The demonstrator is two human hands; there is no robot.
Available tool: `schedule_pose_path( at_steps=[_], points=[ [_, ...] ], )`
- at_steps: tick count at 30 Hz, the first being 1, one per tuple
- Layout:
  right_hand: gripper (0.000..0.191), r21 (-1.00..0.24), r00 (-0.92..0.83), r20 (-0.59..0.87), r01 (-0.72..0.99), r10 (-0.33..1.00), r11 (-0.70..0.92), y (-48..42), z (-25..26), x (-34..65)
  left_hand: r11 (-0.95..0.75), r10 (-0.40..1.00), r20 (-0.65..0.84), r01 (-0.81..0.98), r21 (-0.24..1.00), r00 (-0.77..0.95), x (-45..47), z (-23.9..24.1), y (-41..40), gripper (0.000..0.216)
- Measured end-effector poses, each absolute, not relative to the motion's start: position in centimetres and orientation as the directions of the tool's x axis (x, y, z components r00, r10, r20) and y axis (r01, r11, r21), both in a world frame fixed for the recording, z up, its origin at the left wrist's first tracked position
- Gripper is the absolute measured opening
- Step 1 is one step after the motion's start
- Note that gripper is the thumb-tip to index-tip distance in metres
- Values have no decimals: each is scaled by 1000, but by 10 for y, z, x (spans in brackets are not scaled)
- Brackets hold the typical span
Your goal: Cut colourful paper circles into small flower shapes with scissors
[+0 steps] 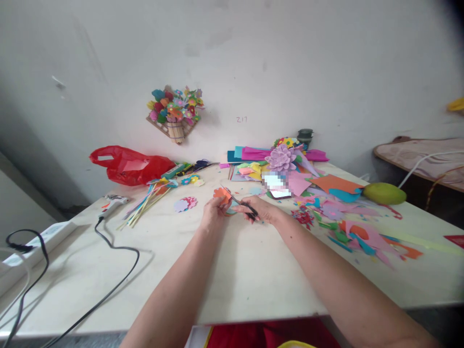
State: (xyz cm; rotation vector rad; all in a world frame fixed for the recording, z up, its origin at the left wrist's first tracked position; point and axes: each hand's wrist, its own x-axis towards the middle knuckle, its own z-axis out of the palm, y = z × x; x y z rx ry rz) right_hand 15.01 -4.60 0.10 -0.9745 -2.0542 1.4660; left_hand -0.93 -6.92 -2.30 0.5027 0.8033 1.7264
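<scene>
Over the middle of the table, my left hand pinches an orange felt or foam flower piece with a scalloped edge. My right hand grips black-handled scissors, whose blades point up and left and meet the orange piece. Just left of my hands lie pale purple and pink flower cutouts. Close by my right hand is a phone with a bright, blurred screen. A light blue piece shows partly behind my fingers.
At left are a hot glue gun with a black cord, a power strip, thin sticks and a red plastic bag. Coloured scraps, a purple flower and a green mango-like fruit lie right. A flower basket hangs on the wall.
</scene>
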Motion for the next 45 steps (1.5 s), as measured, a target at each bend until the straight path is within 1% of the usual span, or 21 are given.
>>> schedule_pose_path(
  at_steps=[8,14,22,35,45],
  points=[
    [35,-940,-643,-53,290,764,180,-48,3,149,-157,950,-75,-671,725,-303,-8,-22,-70,15],
    [34,-937,-645,-36,288,763,200,-47,2,149,-157,948,-87,-688,708,-307,-9,-24,-68,15],
    [33,-944,-658,-33,268,752,194,-47,2,149,-115,950,-129,-702,702,-285,-11,-20,-70,19],
    [29,-947,-661,-63,275,748,163,-48,5,151,-63,958,-149,-688,723,-244,-13,-13,-74,21],
    [28,-947,-661,-47,267,749,177,-49,7,151,-56,960,-149,-684,728,-237,-14,-15,-73,19]
  ],
)
